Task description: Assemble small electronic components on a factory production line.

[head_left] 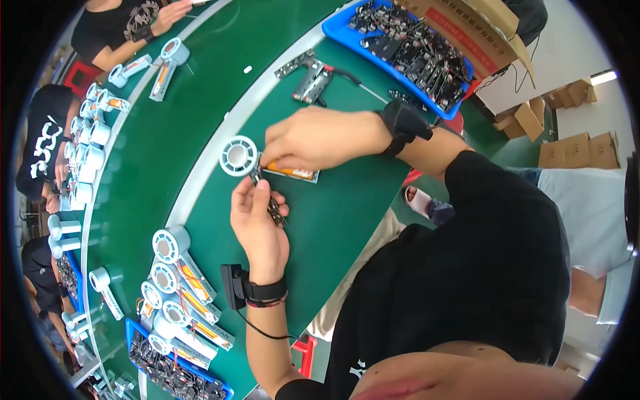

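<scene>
At the left, on the far side of a green work surface (153, 140), co-workers in dark shirts sit behind a row of white handheld fans (93, 157); among them is a blue tray (81, 287) holding small dark parts. Nearer, to the left of the left forearm, several more white fans (170, 245) lie side by side, their handles pointing right, some with orange labels and loose wires. Just beside them, a second blue tray (133, 327) is heaped with dark parts (170, 370), too tangled to tell apart. Right of these, in the middle, one round-headed white fan (239, 155) is between the person's hands. The left hand (261, 217), palm up with curled fingers, pinches a narrow dark component (273, 210) just beside the fan's neck. The right hand (303, 141) is closed over the fan's handle, whose orange label shows beneath the fingers. Beyond the right hand lie a grey metal fixture (312, 85) and a tool with a red-and-black handle. Further right, a large blue tray (339, 33) is piled with dark parts and cables (407, 57); an open cardboard box (460, 37) stands against it, its contents hidden. At far right are more cardboard boxes (567, 152) and a person in a light grey shirt (590, 220).
</scene>
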The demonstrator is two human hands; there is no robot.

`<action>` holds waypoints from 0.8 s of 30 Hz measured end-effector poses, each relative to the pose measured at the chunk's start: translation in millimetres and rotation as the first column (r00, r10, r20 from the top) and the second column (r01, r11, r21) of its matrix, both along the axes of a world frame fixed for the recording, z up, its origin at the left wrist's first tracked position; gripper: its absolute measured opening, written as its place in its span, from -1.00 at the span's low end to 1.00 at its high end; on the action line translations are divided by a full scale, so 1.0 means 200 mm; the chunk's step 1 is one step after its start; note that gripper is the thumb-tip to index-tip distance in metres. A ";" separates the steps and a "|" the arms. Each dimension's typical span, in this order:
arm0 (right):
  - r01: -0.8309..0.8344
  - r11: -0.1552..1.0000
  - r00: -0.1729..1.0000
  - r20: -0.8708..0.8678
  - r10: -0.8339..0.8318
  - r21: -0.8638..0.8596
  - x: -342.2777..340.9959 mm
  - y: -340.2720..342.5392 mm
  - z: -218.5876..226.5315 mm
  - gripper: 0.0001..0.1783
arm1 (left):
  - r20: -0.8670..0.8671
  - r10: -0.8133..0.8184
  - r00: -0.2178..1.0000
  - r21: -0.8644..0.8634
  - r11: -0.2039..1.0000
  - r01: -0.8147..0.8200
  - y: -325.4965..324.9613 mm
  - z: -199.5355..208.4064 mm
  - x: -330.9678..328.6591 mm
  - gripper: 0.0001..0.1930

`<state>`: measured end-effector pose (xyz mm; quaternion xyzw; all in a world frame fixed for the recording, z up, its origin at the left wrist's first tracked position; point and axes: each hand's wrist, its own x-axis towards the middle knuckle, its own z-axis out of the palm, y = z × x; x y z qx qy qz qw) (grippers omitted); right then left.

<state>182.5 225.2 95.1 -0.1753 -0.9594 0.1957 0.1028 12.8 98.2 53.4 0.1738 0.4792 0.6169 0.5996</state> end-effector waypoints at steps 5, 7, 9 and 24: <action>-0.005 1.000 0.999 -0.039 0.004 -0.031 0.02 -0.02 -0.01 -0.78 | -0.006 0.014 1.000 -0.028 0.999 -0.014 -0.03 -0.01 0.00 -0.72; 0.031 0.999 0.999 0.007 -0.031 -0.020 0.05 -0.04 0.02 -0.77 | -0.005 0.001 1.000 -0.022 1.000 -0.001 -0.03 -0.01 0.02 -0.72; 0.051 0.998 0.997 0.054 -0.053 0.030 0.13 -0.07 0.09 -0.79 | 0.000 -0.059 0.998 0.023 0.998 0.059 0.00 -0.01 0.09 -0.72; 0.051 0.994 0.995 0.090 -0.042 -0.099 0.09 -0.05 0.03 -0.77 | -0.131 -0.162 0.978 -0.030 0.987 0.159 -0.02 -0.13 -0.10 -0.74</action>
